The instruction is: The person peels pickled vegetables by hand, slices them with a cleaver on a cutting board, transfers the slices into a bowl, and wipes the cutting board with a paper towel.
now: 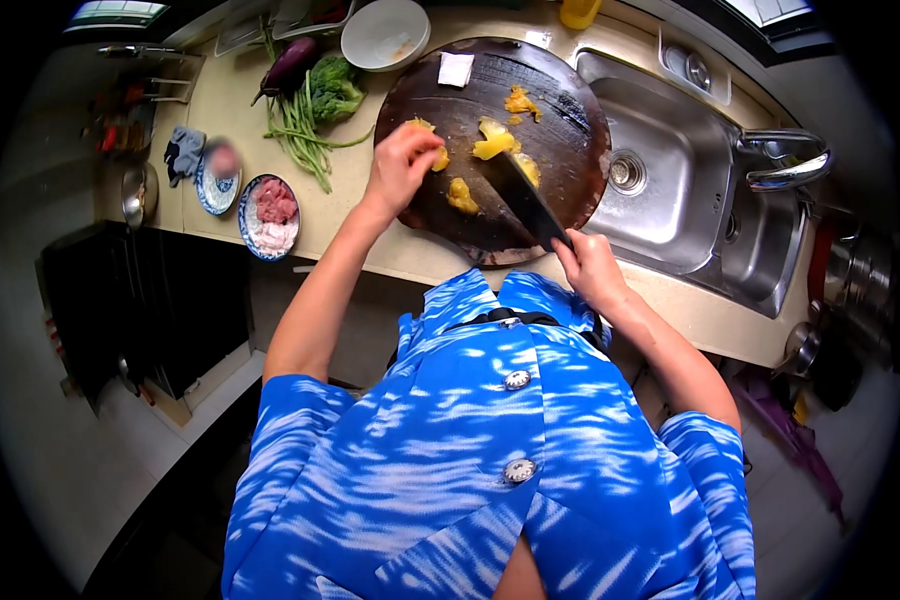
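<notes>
On the round dark cutting board [430, 210] lie several moist-looking yellow food pieces [492, 139]; I cannot tell their kind. My left hand [404, 168] is over the board's left side, its fingers closed around a yellow piece [441, 159] that shows at the fingertips. A kitchen knife [526, 205] with a broad dark blade is gripped by its handle in my right hand [592, 268], at the board's lower right edge. The blade slants up and left, its tip beside the central yellow piece. A small white square [456, 69] rests near the board's far edge.
A steel sink [660, 215] with a faucet [785, 160] adjoins the board on the right. To the left are green beans [305, 140], broccoli [334, 90], an eggplant [289, 66] and a plate of raw meat [275, 207]. A white bowl [370, 45] stands behind.
</notes>
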Action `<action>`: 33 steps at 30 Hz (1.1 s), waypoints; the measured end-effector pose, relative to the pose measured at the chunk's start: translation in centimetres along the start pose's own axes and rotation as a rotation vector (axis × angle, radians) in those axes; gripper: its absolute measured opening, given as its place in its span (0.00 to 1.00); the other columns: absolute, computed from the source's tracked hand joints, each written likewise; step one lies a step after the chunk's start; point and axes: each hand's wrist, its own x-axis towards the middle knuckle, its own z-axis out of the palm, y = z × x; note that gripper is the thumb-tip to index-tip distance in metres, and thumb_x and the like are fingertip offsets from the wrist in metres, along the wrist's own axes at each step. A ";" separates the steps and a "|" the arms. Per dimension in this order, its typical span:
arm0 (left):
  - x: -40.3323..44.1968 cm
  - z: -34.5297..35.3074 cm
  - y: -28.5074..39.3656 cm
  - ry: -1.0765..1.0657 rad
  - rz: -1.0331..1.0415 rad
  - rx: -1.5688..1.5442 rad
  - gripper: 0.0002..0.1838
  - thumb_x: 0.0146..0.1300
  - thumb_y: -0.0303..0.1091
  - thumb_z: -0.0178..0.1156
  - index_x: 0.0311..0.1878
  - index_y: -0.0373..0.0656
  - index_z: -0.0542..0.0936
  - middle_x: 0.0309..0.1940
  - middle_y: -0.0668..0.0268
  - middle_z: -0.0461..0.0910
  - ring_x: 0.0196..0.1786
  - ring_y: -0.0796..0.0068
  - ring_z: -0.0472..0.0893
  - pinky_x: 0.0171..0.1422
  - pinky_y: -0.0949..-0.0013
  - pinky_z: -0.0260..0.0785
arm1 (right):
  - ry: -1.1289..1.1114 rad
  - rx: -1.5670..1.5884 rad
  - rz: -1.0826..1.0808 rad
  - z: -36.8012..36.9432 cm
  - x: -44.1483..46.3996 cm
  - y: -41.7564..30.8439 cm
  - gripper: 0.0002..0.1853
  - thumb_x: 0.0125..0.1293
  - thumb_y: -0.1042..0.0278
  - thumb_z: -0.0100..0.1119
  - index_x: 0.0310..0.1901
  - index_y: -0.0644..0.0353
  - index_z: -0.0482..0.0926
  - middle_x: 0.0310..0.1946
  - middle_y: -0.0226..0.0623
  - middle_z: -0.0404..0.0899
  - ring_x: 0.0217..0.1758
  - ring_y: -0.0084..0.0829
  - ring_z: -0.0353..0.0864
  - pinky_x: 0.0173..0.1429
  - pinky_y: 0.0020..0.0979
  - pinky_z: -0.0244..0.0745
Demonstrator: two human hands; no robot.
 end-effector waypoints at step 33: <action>-4.9 8.1 0.3 0.141 0.445 0.129 0.10 0.46 0.20 0.59 0.34 0.39 0.83 0.38 0.60 0.80 0.44 0.60 0.80 0.46 0.65 0.75 | -0.074 -0.462 -0.150 -0.8 1.7 -3.4 0.07 0.61 0.74 0.49 0.29 0.70 0.68 0.20 0.57 0.75 0.28 0.57 0.78 0.34 0.50 0.73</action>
